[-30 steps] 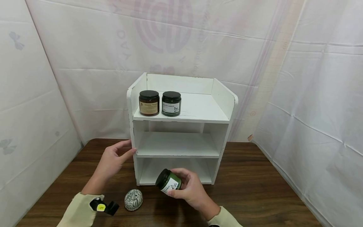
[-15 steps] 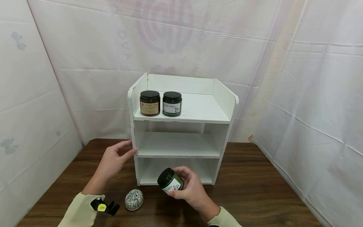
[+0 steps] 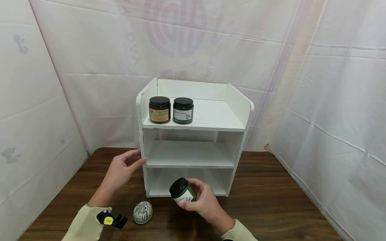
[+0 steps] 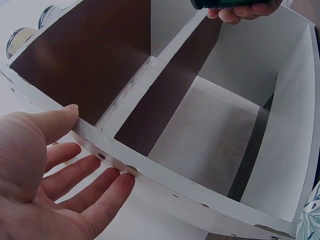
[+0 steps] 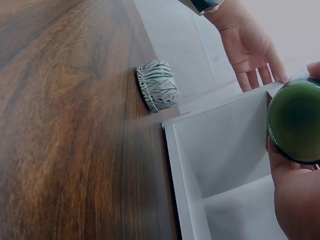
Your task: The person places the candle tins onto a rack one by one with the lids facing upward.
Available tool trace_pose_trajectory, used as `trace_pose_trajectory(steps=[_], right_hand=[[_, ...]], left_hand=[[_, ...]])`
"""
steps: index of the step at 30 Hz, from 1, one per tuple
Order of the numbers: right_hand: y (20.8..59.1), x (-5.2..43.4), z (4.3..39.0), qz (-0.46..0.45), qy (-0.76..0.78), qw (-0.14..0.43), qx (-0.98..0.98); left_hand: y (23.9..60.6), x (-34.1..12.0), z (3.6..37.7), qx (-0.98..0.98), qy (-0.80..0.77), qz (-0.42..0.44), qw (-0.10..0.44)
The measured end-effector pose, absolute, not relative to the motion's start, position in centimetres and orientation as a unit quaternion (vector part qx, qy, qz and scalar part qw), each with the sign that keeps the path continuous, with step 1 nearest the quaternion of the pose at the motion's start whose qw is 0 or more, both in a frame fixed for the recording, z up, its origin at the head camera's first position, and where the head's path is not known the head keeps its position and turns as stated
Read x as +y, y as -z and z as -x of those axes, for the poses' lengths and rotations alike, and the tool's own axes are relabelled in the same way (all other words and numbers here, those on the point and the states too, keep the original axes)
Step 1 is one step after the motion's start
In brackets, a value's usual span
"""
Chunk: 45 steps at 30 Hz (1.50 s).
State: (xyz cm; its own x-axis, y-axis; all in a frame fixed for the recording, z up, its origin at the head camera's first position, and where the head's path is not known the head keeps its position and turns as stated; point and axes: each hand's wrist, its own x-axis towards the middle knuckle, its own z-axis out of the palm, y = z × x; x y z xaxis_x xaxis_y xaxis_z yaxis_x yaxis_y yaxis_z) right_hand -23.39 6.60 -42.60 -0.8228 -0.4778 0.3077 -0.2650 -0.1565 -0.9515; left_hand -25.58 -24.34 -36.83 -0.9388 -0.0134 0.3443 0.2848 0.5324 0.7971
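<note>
My right hand grips a green glass candle jar with a black lid and white label. It is tilted, lid up and left, in front of the bottom compartment of a white shelf unit. The right wrist view shows the jar's round green base. My left hand touches the shelf's left side wall. In the left wrist view, its thumb lies at the front edge and the loosely extended fingers rest along the outer face. Left of the jar, a small leaf-patterned tin sits on the table.
An amber candle jar and a dark green candle jar stand side by side at the left of the top shelf. The dark wooden table extends to both sides. White cloth hangs behind and beside it.
My right hand has shifted the green candle jar slightly to the right and turned it a little more upright. The left hand stays at the shelf's side.
</note>
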Motion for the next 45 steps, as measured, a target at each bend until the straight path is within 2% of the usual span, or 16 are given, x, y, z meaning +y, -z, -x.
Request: trace_pose_trajectory(steps=[26, 45], right_hand=[[42.44, 6.77, 23.92, 0.315, 0.682, 0.046, 0.659], [42.22, 6.73, 24.25, 0.317, 0.704, 0.046, 0.634]], left_hand=[[36.76, -24.32, 25.52, -0.863, 0.476, 0.076, 0.154], [36.80, -24.42, 25.55, -0.860, 0.479, 0.078, 0.157]])
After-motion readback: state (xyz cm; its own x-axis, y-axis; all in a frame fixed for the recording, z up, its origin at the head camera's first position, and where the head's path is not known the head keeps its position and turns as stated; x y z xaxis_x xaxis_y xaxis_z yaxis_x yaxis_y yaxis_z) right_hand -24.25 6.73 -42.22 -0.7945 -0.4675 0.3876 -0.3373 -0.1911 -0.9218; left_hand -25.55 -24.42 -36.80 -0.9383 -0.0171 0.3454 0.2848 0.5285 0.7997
